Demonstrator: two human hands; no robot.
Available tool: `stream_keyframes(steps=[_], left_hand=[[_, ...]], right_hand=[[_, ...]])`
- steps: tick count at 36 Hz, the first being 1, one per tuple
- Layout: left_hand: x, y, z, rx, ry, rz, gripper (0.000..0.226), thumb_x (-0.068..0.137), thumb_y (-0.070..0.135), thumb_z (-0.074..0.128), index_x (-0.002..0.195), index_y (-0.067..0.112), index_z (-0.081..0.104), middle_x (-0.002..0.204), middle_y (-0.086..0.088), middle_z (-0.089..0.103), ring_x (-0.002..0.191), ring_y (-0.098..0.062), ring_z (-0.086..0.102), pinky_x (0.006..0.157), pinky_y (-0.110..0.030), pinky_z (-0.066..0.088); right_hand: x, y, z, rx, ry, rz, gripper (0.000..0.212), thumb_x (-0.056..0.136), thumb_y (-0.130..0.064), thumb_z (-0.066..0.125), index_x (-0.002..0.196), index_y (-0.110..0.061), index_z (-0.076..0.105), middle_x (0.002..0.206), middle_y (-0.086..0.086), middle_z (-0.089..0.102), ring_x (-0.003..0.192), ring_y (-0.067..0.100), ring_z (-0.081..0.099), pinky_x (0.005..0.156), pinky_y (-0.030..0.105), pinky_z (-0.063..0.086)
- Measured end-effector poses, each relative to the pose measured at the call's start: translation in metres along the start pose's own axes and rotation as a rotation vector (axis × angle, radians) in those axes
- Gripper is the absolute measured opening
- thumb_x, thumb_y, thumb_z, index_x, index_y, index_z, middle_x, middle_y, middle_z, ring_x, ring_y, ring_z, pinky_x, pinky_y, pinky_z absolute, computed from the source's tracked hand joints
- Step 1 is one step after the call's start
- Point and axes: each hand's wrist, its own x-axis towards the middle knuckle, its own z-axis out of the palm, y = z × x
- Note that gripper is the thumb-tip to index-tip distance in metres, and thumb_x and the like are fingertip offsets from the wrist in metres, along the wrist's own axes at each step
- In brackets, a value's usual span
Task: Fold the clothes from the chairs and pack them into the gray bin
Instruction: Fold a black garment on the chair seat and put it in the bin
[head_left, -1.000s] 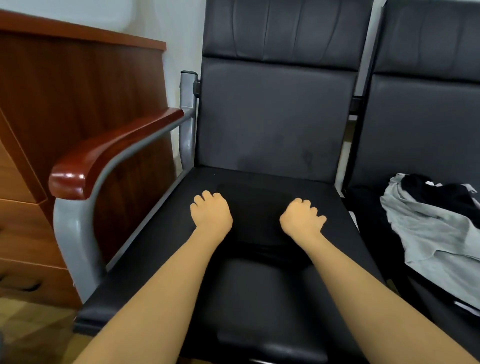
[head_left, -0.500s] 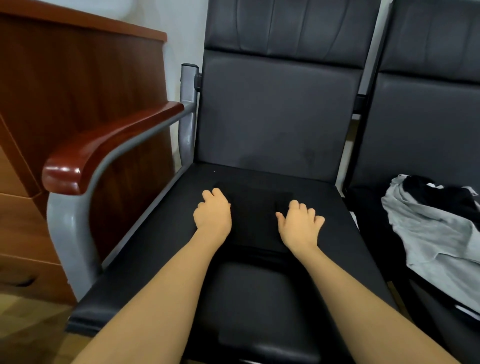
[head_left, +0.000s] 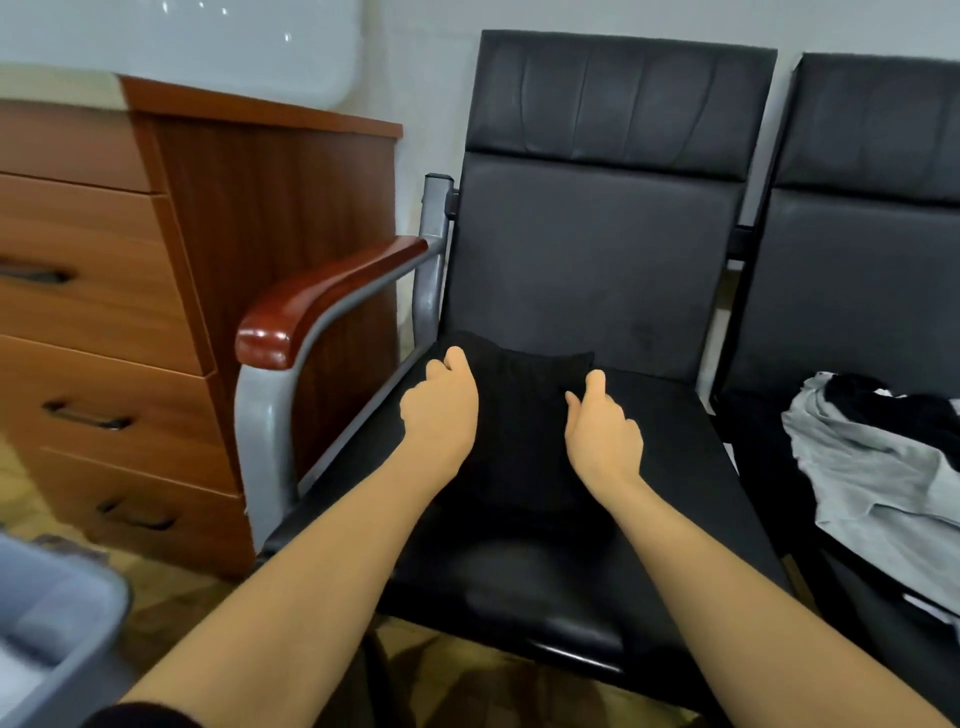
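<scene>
A pale wall (head_left: 426, 78) runs behind two black padded chairs set side by side, the left chair (head_left: 597, 260) with a grey metal frame and a glossy reddish wooden armrest (head_left: 322, 296). To its left stands a brown wooden drawer cabinet (head_left: 104, 312) with dark handles. The floor (head_left: 171, 597) is yellowish-brown and patterned.

Black folded garment (head_left: 524, 415) on black chair (head_left: 597, 260); red-brown armrest (head_left: 322, 296); gray bin (head_left: 57, 618); gray shirt (head_left: 872, 483).

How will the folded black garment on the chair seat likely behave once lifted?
Probably floppy: the folded black garment is soft cloth, so unsupported edges may droop. Likely light, a small bundle. The left hand and right hand grip opposite sides, which should keep the folds together.
</scene>
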Motion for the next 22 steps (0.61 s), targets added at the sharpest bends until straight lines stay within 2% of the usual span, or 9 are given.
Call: stream_keyframes(steps=[2, 4, 6, 8, 10, 13, 17, 19, 22], left_hand=[[-0.004, -0.011, -0.011, 0.059, 0.085, -0.016, 0.041, 0.096, 0.026, 0.054, 0.128, 0.006, 0.037, 0.104, -0.006, 0.058, 0.075, -0.018, 0.066, 0.051, -0.027, 0.032], [-0.011, -0.026, -0.023, 0.072, 0.117, -0.053, 0.046, 0.08, 0.033, 0.073, 0.11, 0.008, 0.05, 0.083, -0.001, 0.061, 0.055, -0.014, 0.063, 0.043, -0.025, 0.028], [-0.012, -0.042, -0.035, 0.086, 0.205, -0.057, 0.064, 0.051, 0.034, 0.089, 0.09, 0.008, 0.046, 0.058, 0.002, 0.054, 0.033, -0.012, 0.05, 0.037, -0.019, 0.02], [-0.014, -0.061, -0.047, 0.094, 0.26, -0.077, 0.071, 0.043, 0.032, 0.092, 0.083, 0.011, 0.038, 0.051, 0.003, 0.049, 0.028, -0.01, 0.042, 0.038, -0.017, 0.014], [-0.023, -0.078, -0.067, 0.158, 0.307, -0.087, 0.059, 0.055, 0.032, 0.089, 0.086, 0.011, 0.044, 0.057, 0.002, 0.054, 0.033, -0.01, 0.049, 0.038, -0.017, 0.017], [-0.032, -0.107, -0.09, 0.222, 0.301, -0.165, 0.033, 0.087, 0.034, 0.066, 0.109, 0.012, 0.054, 0.083, 0.0, 0.064, 0.06, -0.013, 0.066, 0.044, -0.022, 0.031], [-0.038, -0.165, -0.109, 0.185, 0.33, -0.244, 0.037, 0.101, 0.025, 0.043, 0.132, 0.005, 0.034, 0.109, -0.008, 0.057, 0.083, -0.024, 0.067, 0.056, -0.027, 0.036], [-0.043, -0.186, -0.118, 0.154, 0.33, -0.276, 0.039, 0.101, 0.023, 0.042, 0.134, 0.004, 0.03, 0.113, -0.009, 0.054, 0.085, -0.026, 0.066, 0.058, -0.028, 0.036], [-0.057, -0.231, -0.12, 0.151, 0.321, -0.353, 0.034, 0.1, 0.021, 0.045, 0.128, 0.004, 0.036, 0.106, -0.009, 0.054, 0.074, -0.025, 0.065, 0.05, -0.027, 0.032]], right_hand=[[-0.003, -0.011, -0.009, 0.006, 0.027, -0.036, 0.033, 0.103, -0.031, 0.032, 0.127, -0.008, 0.037, 0.083, 0.003, 0.06, 0.07, 0.026, 0.055, 0.069, 0.034, 0.035], [-0.007, -0.025, -0.018, 0.021, 0.042, -0.062, 0.032, 0.103, -0.031, 0.032, 0.125, -0.008, 0.037, 0.075, 0.0, 0.053, 0.062, 0.023, 0.046, 0.069, 0.034, 0.035], [-0.011, -0.04, -0.027, 0.038, 0.05, -0.093, 0.031, 0.103, -0.03, 0.033, 0.124, -0.008, 0.038, 0.072, -0.001, 0.049, 0.059, 0.021, 0.042, 0.07, 0.035, 0.037], [-0.017, -0.06, -0.037, 0.091, 0.061, -0.143, 0.03, 0.103, -0.03, 0.034, 0.122, -0.008, 0.039, 0.071, -0.002, 0.05, 0.058, 0.02, 0.043, 0.071, 0.036, 0.038], [-0.021, -0.082, -0.045, 0.136, 0.081, -0.199, 0.028, 0.103, -0.03, 0.034, 0.12, -0.008, 0.04, 0.073, -0.001, 0.052, 0.059, 0.02, 0.044, 0.07, 0.035, 0.037], [-0.027, -0.116, -0.054, 0.203, 0.097, -0.28, 0.027, 0.103, -0.03, 0.034, 0.116, -0.008, 0.041, 0.077, 0.001, 0.056, 0.061, 0.021, 0.046, 0.067, 0.035, 0.039], [-0.04, -0.171, -0.06, 0.284, 0.118, -0.422, 0.029, 0.102, -0.031, 0.036, 0.118, -0.007, 0.041, 0.073, 0.004, 0.056, 0.062, 0.025, 0.055, 0.053, 0.036, 0.042], [-0.045, -0.194, -0.06, 0.296, 0.124, -0.481, 0.028, 0.103, -0.031, 0.036, 0.118, -0.008, 0.04, 0.069, 0.004, 0.053, 0.056, 0.024, 0.052, 0.044, 0.03, 0.034], [-0.059, -0.236, -0.054, 0.353, 0.091, -0.568, 0.026, 0.103, -0.032, 0.034, 0.114, -0.009, 0.039, 0.074, 0.003, 0.053, 0.06, 0.026, 0.052, 0.049, 0.031, 0.034]])
